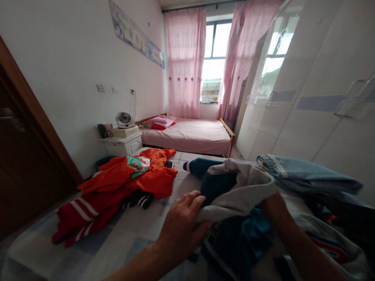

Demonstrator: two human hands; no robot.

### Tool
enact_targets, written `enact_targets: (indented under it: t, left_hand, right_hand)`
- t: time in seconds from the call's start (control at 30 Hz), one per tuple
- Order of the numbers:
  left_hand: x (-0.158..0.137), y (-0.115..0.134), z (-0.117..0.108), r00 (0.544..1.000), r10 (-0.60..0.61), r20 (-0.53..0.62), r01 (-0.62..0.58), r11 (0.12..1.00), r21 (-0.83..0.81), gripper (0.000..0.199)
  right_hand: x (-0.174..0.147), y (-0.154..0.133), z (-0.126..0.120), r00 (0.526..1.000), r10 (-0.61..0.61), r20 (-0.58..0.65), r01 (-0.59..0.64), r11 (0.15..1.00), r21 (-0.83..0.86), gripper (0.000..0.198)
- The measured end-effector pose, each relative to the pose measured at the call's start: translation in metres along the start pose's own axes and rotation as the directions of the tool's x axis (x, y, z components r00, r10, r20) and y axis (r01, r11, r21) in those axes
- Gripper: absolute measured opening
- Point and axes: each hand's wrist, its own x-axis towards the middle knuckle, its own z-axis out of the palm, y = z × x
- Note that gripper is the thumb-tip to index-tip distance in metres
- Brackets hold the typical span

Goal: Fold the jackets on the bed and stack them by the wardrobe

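"While the left hand [182,220] is at the near edge of the bundle, what exactly does its grip have?"

"It is clamped on a rumpled, soft grey and dark-blue cloth garment [246,195]. The fingers lie over the top of a grey fold, with the thumb below it, so the cloth is pinched between them."

"And the right hand [272,205]?"

"It reaches in at the right side of that same garment. Grey cloth covers the fingers, so I cannot tell whether that grip is apart or together."

"Where does the garment lie?"

"Between the two hands, above the near part of a bed with a pale, blue-patched sheet [113,244]. Dark-blue cloth shows beneath the grey fold and beyond it."

"What is around it?"

"To the left, well apart from the left hand, a bright orange garment with a green and white print [114,177], and nearer, a dark red garment with white stripes [84,218]. To the right, folded blue denim [310,173], and just beside the right forearm, a grey garment with red and navy lettering [347,249]."
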Motion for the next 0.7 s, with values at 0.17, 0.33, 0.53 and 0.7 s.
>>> enact_targets:
  t: [0.17,0.33,0.53,0.7]
  left_hand:
    - [-0.006,-0.033,0.016,0.950,-0.217,0.225,0.227,0.974,-0.019,0.071]
    - [0.005,-0.033,0.029,0.961,-0.195,0.197,0.243,0.936,-0.256,0.045]
    - [0.021,-0.014,0.028,0.963,-0.204,0.177,0.267,0.828,-0.494,0.022]
    - [0.027,0.018,0.019,0.993,-0.061,0.099,0.104,0.842,-0.529,0.020]
  right_hand:
    - [-0.007,0.033,-0.017,0.991,-0.068,0.113,0.108,0.908,-0.405,0.048]
    - [-0.037,0.022,0.003,0.921,-0.051,0.387,0.350,0.548,-0.760,0.069]
    - [-0.036,-0.016,0.010,0.860,-0.361,0.362,0.444,0.179,-0.878,0.075]
    - [-0.022,0.000,0.020,0.760,-0.336,0.557,0.650,0.392,-0.651,0.058]
